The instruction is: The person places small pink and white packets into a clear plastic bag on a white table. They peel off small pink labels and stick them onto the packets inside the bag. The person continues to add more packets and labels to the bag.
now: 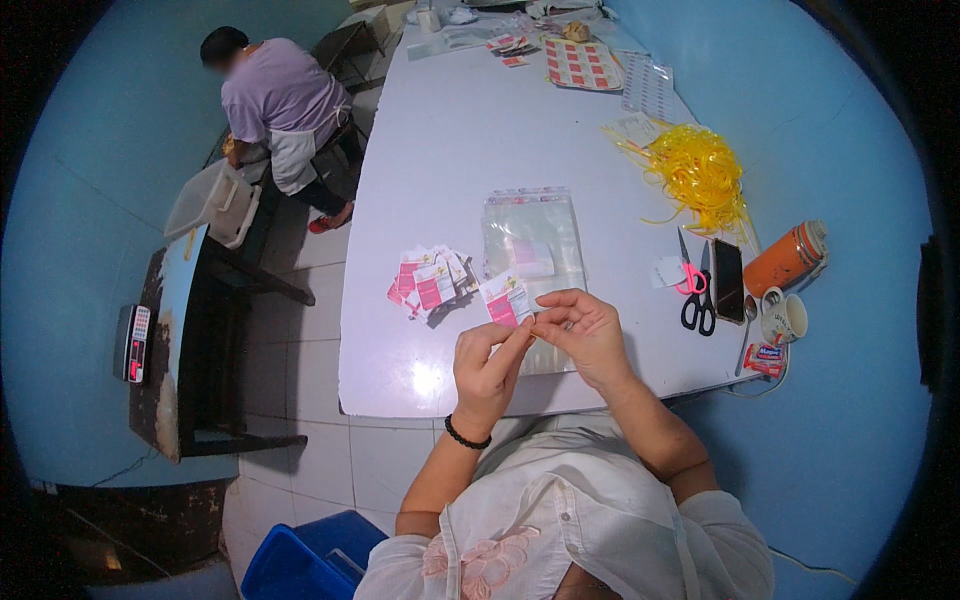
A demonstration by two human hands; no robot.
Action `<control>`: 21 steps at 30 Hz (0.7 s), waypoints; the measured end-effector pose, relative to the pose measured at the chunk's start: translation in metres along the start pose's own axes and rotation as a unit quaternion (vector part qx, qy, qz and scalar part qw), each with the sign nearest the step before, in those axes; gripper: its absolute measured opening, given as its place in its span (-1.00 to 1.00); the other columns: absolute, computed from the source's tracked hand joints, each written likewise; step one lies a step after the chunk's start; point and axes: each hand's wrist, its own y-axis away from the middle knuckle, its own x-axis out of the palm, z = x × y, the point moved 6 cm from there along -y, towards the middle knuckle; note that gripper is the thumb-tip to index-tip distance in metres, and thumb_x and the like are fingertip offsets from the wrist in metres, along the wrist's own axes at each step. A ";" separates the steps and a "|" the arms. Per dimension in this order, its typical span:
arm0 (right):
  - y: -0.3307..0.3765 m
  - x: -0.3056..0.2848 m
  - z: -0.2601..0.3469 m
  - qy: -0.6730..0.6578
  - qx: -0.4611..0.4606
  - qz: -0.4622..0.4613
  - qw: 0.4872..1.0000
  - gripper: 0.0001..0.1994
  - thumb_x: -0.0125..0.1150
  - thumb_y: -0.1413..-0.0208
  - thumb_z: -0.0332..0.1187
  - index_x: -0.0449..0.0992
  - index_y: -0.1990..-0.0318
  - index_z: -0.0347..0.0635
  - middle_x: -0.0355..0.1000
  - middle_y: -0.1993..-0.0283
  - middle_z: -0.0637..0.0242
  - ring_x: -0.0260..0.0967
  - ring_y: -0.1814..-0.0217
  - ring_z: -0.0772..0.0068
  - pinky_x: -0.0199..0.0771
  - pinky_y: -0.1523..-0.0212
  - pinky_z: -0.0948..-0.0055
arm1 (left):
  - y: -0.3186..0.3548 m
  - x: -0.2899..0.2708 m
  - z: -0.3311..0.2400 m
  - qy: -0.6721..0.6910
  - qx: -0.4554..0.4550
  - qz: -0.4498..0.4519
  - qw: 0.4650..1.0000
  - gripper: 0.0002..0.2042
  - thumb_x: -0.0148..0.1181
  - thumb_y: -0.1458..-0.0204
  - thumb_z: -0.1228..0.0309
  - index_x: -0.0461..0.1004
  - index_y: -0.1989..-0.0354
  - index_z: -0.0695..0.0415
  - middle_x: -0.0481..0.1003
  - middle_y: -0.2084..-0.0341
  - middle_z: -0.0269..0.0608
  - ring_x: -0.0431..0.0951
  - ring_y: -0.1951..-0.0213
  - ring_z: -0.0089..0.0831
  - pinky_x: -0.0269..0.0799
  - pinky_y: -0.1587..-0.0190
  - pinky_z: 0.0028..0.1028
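The left hand (485, 368) hid part of a pink-and-white card (503, 297); the right hand (585, 342) covered clear plastic (545, 222) near the front edge of the tabletop (430, 150). Things (462, 16) at its far edge were indistinct. The view's lower edge cut a blue bin (298, 560).

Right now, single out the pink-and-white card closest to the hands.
The single card right at the left hand, tilted and set apart; the similar cards lie heaped together farther left.
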 end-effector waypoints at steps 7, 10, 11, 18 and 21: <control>0.000 -0.003 0.003 0.008 -0.041 -0.004 0.999 -0.74 0.29 -0.06 -0.67 0.50 0.08 -0.32 0.52 0.22 0.33 0.45 0.13 0.59 0.50 0.07 0.57 | -0.002 0.003 -0.002 -0.019 -0.001 0.046 0.999 -0.63 0.41 0.15 0.56 0.63 0.08 0.07 0.54 0.24 -0.29 0.51 0.26 -0.35 0.36 0.20 -0.36; 0.000 -0.002 0.001 0.103 -0.069 -0.011 0.992 -0.79 0.26 -0.07 -0.67 0.50 0.13 -0.31 0.50 0.24 0.37 0.45 0.14 0.62 0.51 0.04 0.55 | 0.000 0.007 -0.008 -0.060 0.007 0.072 0.996 -0.61 0.38 0.14 0.59 0.60 0.05 0.09 0.55 0.21 -0.24 0.53 0.23 -0.32 0.38 0.20 -0.35; -0.001 -0.003 0.000 0.130 -0.071 -0.010 0.989 -0.80 0.26 -0.07 -0.66 0.50 0.14 -0.30 0.50 0.24 0.37 0.45 0.14 0.62 0.51 0.04 0.55 | 0.001 0.009 -0.010 -0.073 0.008 0.080 0.994 -0.60 0.36 0.13 0.61 0.59 0.04 0.10 0.56 0.21 -0.23 0.54 0.22 -0.30 0.39 0.20 -0.34; -0.003 -0.006 -0.007 0.205 -0.090 -0.013 0.975 -0.85 0.27 -0.06 -0.64 0.53 0.21 -0.31 0.53 0.23 0.35 0.49 0.16 0.59 0.53 0.02 0.52 | 0.004 0.017 -0.012 -0.093 -0.006 0.095 0.991 -0.63 0.33 0.11 0.60 0.58 0.04 0.15 0.56 0.19 -0.20 0.54 0.24 -0.29 0.38 0.20 -0.35; -0.002 -0.008 -0.010 0.199 -0.081 -0.017 0.976 -0.86 0.26 -0.06 -0.65 0.53 0.21 -0.32 0.54 0.22 0.34 0.49 0.15 0.58 0.53 0.02 0.52 | 0.005 0.018 -0.010 -0.090 -0.011 0.095 0.991 -0.64 0.33 0.10 0.60 0.58 0.05 0.16 0.56 0.19 -0.19 0.54 0.25 -0.28 0.39 0.20 -0.34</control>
